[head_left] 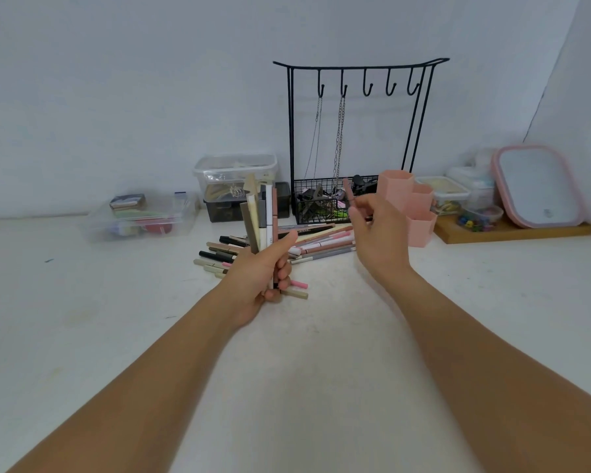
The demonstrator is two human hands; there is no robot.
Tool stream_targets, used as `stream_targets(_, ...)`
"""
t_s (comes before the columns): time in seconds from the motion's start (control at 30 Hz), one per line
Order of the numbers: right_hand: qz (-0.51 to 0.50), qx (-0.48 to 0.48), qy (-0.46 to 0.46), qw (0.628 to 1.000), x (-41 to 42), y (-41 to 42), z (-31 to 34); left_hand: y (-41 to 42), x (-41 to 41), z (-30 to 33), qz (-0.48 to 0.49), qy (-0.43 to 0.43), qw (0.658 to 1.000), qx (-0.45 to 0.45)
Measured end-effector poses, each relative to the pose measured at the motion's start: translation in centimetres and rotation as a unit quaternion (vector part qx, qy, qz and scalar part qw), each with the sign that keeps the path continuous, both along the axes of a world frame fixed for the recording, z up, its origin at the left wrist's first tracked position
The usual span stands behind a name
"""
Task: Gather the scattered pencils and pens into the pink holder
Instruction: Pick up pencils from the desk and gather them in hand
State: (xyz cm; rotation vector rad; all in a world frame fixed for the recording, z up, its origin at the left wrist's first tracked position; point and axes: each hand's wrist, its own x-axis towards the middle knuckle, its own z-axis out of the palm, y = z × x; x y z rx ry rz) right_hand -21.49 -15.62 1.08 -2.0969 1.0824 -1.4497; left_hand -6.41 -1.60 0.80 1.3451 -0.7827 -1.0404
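Clenched round a bundle (pixel 261 213) of pens and pencils, the left hand (pixel 263 271) holds them upright above the table (pixel 82 302), thumb pressed along the front, tips fanning upward. Bundle colours: brown, cream, grey, white, dusty pink. Lower ends poke out below the fist.

Behind and beside that hand, a loose pile (pixel 307 242) of pens and pencils lies flat on the table, mostly pointing left-right; two short ones (pixel 299 290) lie just right of the fist.

Right hand (pixel 377 230) raised, pinching one pinkish-brown pen (pixel 349 192) between thumb and fingers, pen tilted up and slightly left, blurred. Hand sits just left of the holder (pixel 411 208), a pink stepped cluster of hexagonal cups; whether any cup holds anything I cannot tell.

Farther back, left to right: clear box (pixel 144 216) with small items, lidded tub (pixel 236 174) stacked on a dark box, black wire rack (pixel 352 131) with hooks and hanging chains, containers and pink-rimmed mirror (pixel 539 186) on a wooden tray (pixel 512 232).
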Motion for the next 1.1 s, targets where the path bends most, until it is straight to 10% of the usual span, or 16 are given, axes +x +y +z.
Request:
stream_targets(0.2,0.296,0.285,-0.213,0.887,1.1,3.7,2.7,0.2,-0.1,-0.1,-0.009,-0.006,1.000,-0.019)
stream_targets(0.63,0.397,0.356,-0.185,0.826,1.8,4.9,1.7,0.7,-0.7,0.3,-0.071,-0.027,0.997,-0.018)
stream_targets(0.83,0.334,0.320,-0.057,0.885,1.7,4.2,1.1,0.5,-0.4,-0.2,-0.081,0.004,0.996,-0.040)
stream_targets(0.97,0.133,0.130,0.077,0.980,0.2,1.7,0.4,0.3,-0.3,0.4,-0.033,0.040,0.997,-0.058)
stream_targets(1.1,0.025,0.062,0.226,0.972,-1.5,-0.4,-1.2,0.3,0.5,0.6,0.021,0.050,0.997,-0.061)
